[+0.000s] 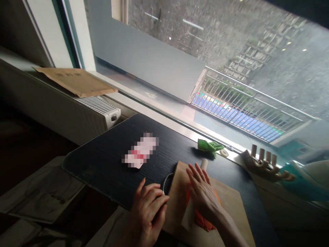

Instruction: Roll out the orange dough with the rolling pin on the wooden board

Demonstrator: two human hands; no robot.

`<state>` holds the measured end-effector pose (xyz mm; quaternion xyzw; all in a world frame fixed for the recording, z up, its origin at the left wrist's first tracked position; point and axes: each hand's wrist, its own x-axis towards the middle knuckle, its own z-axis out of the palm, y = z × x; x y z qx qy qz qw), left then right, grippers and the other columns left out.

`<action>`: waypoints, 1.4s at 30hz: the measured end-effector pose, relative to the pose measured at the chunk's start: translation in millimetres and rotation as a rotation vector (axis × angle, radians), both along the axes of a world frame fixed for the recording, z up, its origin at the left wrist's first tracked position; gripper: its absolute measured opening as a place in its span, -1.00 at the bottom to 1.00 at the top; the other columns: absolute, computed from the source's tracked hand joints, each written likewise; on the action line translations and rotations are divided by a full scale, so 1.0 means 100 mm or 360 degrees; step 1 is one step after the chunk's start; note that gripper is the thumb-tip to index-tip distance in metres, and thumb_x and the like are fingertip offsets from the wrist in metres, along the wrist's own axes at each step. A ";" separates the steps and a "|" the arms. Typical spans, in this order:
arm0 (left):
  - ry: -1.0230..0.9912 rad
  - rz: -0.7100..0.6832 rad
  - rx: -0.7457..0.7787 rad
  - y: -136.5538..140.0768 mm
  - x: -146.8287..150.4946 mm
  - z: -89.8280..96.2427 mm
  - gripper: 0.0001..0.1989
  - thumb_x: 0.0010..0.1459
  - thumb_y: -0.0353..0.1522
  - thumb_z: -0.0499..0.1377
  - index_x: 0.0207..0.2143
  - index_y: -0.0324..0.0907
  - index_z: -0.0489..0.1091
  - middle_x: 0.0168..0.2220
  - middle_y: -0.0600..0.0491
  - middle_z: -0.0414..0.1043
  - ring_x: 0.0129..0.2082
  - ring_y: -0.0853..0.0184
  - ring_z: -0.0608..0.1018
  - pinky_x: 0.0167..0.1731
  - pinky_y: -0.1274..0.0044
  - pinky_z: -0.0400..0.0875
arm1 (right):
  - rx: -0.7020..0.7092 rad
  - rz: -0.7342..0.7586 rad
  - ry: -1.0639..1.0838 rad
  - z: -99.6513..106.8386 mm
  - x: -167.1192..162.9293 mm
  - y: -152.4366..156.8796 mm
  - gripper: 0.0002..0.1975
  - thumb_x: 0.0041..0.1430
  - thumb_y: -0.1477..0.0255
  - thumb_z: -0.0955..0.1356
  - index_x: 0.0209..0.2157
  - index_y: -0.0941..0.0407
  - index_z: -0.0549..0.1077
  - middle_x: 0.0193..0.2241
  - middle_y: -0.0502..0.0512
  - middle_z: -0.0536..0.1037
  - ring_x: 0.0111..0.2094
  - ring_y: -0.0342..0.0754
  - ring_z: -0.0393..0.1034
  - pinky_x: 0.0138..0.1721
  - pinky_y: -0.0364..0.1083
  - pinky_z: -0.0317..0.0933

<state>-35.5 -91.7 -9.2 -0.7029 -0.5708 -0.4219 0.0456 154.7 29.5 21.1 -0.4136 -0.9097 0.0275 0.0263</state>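
Observation:
My right hand (202,188) lies flat, fingers stretched, across a pale wooden rolling pin (189,214). Under the pin is a soft orange mass (204,221) that looks like dough or clay, partly hidden by the hand. Both rest on a wooden board (231,197) on the dark table (102,154). My left hand (149,209) is off the board's left edge, with loosely bent fingers apart and nothing visible in it. Its fingertips are close to a metal ring handle (164,181) at that edge; whether they touch it I cannot tell.
A blurred-out pink and white object (141,151) lies left of the board. Beyond it are a green cloth (209,145) and a tape roll (224,153) by the window. A brown rack-like object (262,163) and teal container (300,178) stand right. A brown envelope (77,81) covers the radiator (102,109).

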 end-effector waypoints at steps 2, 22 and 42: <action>0.0011 0.0035 0.0047 0.01 -0.03 0.02 -0.74 0.09 -0.51 0.08 -0.18 -0.09 0.39 -0.26 0.11 0.45 -0.08 0.30 0.45 0.17 0.23 0.07 | -0.0030 -0.0005 0.0036 0.04 -0.46 0.07 -0.48 0.29 0.27 0.12 0.22 0.16 0.13 0.27 0.09 0.03 0.30 0.03 -0.31 0.27 0.15 -0.29; 0.0147 -0.0148 0.0032 0.15 0.33 0.11 -0.71 0.09 -0.42 0.13 -0.10 -0.10 0.34 -0.18 0.09 0.45 -0.04 0.30 0.44 0.21 0.28 -0.05 | -0.0073 -0.0239 0.0167 0.08 -0.33 0.15 -0.57 0.35 0.25 0.05 0.10 0.06 0.30 0.23 0.08 0.16 0.29 0.02 -0.21 0.24 0.16 -0.25; 0.0371 -0.0117 -0.0601 1.25 0.43 0.36 -0.66 0.21 -0.46 -0.11 -0.19 -0.11 0.44 -0.21 0.06 0.48 -0.14 0.31 0.48 0.12 0.24 0.13 | 0.0030 -0.0791 0.0161 0.07 0.47 0.72 -0.60 0.32 0.29 0.11 0.05 0.10 0.37 0.16 0.18 0.27 0.23 0.08 0.00 0.16 0.12 -0.02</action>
